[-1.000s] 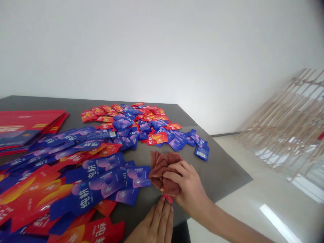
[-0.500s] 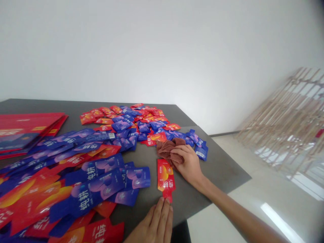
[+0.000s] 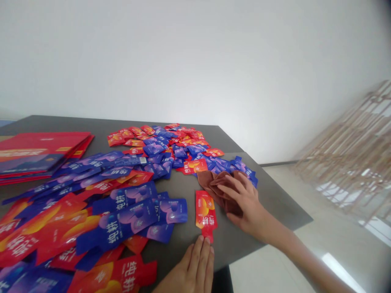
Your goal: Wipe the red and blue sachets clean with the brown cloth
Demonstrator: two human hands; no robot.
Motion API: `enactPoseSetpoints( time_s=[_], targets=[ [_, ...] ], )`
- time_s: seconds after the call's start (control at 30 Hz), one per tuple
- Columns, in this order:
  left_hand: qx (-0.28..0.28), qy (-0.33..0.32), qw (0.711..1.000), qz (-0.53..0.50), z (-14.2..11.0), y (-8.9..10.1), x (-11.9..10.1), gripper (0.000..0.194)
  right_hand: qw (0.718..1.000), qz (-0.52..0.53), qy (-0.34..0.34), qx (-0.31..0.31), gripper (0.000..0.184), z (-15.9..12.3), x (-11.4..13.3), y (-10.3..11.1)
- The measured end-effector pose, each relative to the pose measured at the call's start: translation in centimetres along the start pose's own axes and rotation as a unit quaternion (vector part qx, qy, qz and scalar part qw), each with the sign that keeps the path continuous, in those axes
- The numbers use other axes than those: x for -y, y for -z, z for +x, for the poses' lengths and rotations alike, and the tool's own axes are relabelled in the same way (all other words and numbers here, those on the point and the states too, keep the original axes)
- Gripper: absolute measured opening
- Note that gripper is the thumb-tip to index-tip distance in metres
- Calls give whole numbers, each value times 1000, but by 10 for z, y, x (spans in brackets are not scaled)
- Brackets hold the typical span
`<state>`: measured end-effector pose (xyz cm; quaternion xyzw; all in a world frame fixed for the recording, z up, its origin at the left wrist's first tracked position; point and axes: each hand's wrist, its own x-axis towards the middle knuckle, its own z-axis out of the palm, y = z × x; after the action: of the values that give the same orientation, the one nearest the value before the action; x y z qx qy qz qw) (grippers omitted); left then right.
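A single red sachet [image 3: 205,207] with orange fruit print lies flat near the table's front edge. Resting on its narrow neck are the fingertips of my left hand [image 3: 193,266], stretched out flat and open. To the right of the sachet, a crumpled brown cloth [image 3: 216,185] lies on the tabletop. My right hand [image 3: 247,203] is over the cloth with its fingers apart, touching it loosely; the contact under the palm is hidden. A large heap of red and blue-purple sachets [image 3: 128,221] spreads to the left of my left hand.
Farther back lies a second pile of smaller red and blue sachets [image 3: 165,146]. Flat red printed bags or boxes [image 3: 49,148] are stacked at the left. The grey table [image 3: 275,195] ends at the right above a pale floor, where a wooden lattice [image 3: 351,154] leans.
My right hand has loosened and spread its fingers over the cloth, which now lies more unfolded. My left hand stays on the sachet's neck. The camera view has shifted slightly left.
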<state>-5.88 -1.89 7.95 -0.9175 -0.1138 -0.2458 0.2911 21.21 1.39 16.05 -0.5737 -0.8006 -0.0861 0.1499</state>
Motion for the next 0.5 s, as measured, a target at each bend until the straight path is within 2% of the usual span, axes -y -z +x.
enactPoseSetpoints(
  time_s=[0.03,0.07,0.13,0.2,0.37,0.5],
  targets=[
    [-3,3,1000,-1,1,0,0,39,998,-24,49,26,76,1,9,4],
    [-5,7,1000,-5,1,1,0,39,991,-53,110,44,73,4,17,6],
    [-12,18,1000,-19,1,0,-1,38,970,-119,212,27,48,11,33,4],
    [-23,30,999,-21,2,-3,-2,37,943,-164,288,26,34,19,41,-5],
    [-44,28,999,1,6,-11,1,32,902,-197,383,14,34,37,33,-20],
    [-64,-21,998,-13,7,-15,-6,25,885,-174,429,40,32,50,21,-11]
  ],
)
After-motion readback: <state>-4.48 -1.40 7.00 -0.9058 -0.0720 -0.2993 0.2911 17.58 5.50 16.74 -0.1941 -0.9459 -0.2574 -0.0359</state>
